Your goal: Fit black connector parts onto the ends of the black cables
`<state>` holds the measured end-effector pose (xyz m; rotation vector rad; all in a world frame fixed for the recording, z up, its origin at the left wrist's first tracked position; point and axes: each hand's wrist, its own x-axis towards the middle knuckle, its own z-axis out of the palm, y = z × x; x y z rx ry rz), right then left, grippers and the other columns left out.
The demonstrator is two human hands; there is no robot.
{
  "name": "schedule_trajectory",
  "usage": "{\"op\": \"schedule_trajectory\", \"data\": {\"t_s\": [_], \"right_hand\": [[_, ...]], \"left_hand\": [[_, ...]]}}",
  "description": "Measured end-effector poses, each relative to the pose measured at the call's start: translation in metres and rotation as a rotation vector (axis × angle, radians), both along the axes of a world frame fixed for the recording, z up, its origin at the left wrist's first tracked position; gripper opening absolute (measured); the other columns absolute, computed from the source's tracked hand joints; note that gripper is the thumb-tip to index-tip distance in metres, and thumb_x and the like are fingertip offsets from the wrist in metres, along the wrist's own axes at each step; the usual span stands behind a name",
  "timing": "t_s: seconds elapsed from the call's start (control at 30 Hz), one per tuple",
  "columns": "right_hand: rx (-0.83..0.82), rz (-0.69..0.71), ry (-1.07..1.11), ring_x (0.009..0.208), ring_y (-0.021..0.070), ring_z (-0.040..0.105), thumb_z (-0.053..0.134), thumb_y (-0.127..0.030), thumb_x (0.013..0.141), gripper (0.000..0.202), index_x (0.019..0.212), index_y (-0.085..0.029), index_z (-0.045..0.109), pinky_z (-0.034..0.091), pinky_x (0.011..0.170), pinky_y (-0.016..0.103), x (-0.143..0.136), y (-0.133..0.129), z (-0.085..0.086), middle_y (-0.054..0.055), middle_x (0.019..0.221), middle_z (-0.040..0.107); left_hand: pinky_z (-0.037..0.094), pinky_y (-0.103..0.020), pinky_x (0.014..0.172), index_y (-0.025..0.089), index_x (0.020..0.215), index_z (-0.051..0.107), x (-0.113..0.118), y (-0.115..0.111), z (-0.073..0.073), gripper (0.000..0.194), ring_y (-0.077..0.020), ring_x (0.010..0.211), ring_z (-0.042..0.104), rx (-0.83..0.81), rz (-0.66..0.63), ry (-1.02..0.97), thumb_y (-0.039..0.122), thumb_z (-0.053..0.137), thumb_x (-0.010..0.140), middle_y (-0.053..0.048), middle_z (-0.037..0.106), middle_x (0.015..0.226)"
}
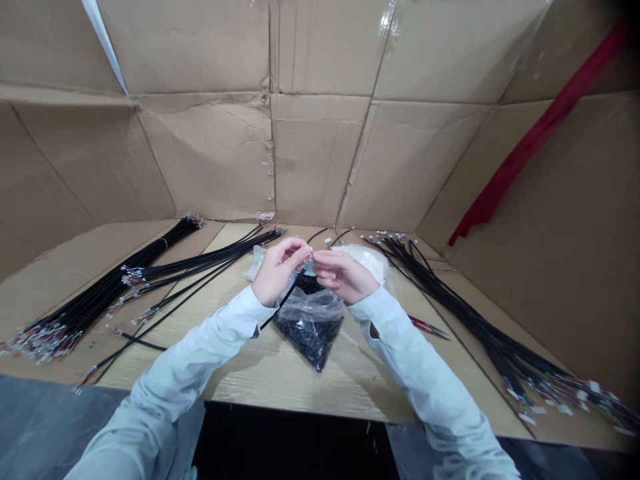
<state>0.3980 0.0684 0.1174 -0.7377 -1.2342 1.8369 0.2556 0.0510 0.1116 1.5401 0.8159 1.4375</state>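
Above the middle of the table, my left hand (278, 268) pinches the end of a black cable (284, 301) between thumb and fingers. Thin coloured wires (307, 261) stick out of that end. The fingertips of my right hand (346, 273) close on the wire tips from the other side; a tiny pale piece shows there, too small to name. The cable runs down behind my left wrist. Just below my hands lies an open clear plastic bag (311, 327) full of small black parts.
Bundles of black cables lie at left (115, 287) and right (465, 327), with loose cables (215, 257) between. Behind my right hand sits a bag of white parts (370, 259). Red-handled pliers or snips (429, 327) lie beside my right forearm. Cardboard walls (320, 160) enclose the table.
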Motion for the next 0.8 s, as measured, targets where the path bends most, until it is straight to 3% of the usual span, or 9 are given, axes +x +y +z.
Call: {"op": "schedule_trajectory", "data": {"t_s": [0.1, 0.17, 0.37, 0.53, 0.67, 0.8], "right_hand": [[0.016, 0.019, -0.016, 0.04, -0.0009, 0.023, 0.073, -0.027, 0.05, 0.029, 0.064, -0.011, 0.055, 0.009, 0.037, 0.014, 0.0, 0.003, -0.002, -0.008, 0.048, 0.033], [0.129, -0.077, -0.094, 0.039, -0.0003, 0.022, 0.073, -0.031, 0.052, 0.029, 0.066, -0.011, 0.057, 0.009, 0.037, 0.016, 0.0, 0.002, -0.002, -0.008, 0.045, 0.033], [0.824, -0.605, -0.44, 0.046, 0.0015, 0.028, 0.064, -0.026, 0.064, 0.016, 0.061, -0.01, 0.063, 0.023, 0.046, 0.018, -0.004, -0.009, -0.004, -0.006, 0.046, 0.033], [1.339, -0.884, -0.609, 0.049, 0.0024, 0.035, 0.058, -0.018, 0.072, 0.011, 0.065, -0.011, 0.063, 0.029, 0.048, 0.017, -0.011, -0.02, -0.012, -0.003, 0.053, 0.041], [1.644, -0.994, -0.736, 0.054, 0.0041, 0.044, 0.055, -0.014, 0.074, 0.01, 0.067, -0.011, 0.062, 0.034, 0.052, 0.017, -0.013, -0.024, -0.016, 0.0, 0.058, 0.051], [1.724, -1.026, -0.85, 0.055, 0.0055, 0.046, 0.054, -0.015, 0.076, 0.012, 0.066, -0.012, 0.061, 0.035, 0.054, 0.018, -0.012, -0.025, -0.016, 0.001, 0.057, 0.052]], "left_hand": [[0.037, -0.02, 0.056, 0.012, 0.073, 0.054, 0.0, -0.002, 0.001, 0.021, -0.0064, 0.056, 0.044, -0.002, -0.007, 0.008, 0.033, 0.056, 0.075, 0.002, 0.05, 0.063], [0.036, -0.021, 0.056, 0.012, 0.072, 0.055, 0.0, -0.001, 0.0, 0.021, -0.0065, 0.056, 0.044, -0.015, -0.009, 0.003, 0.033, 0.058, 0.073, 0.002, 0.05, 0.062], [0.035, -0.02, 0.053, 0.011, 0.069, 0.056, -0.001, 0.003, 0.001, 0.021, -0.0063, 0.056, 0.046, -0.304, -0.098, -0.242, 0.027, 0.068, 0.061, 0.001, 0.052, 0.06], [0.031, -0.018, 0.049, 0.01, 0.061, 0.054, -0.003, 0.004, 0.001, 0.02, -0.005, 0.052, 0.044, -0.456, -0.142, -0.348, 0.023, 0.069, 0.058, 0.002, 0.049, 0.055], [0.028, -0.019, 0.047, 0.01, 0.055, 0.051, -0.002, 0.003, 0.0, 0.021, -0.0042, 0.048, 0.041, -0.533, -0.135, -0.395, 0.023, 0.068, 0.058, 0.003, 0.044, 0.049], [0.026, -0.019, 0.046, 0.01, 0.056, 0.053, -0.001, 0.003, -0.001, 0.019, -0.004, 0.047, 0.039, -0.523, -0.142, -0.409, 0.022, 0.067, 0.058, 0.004, 0.043, 0.048]]}}
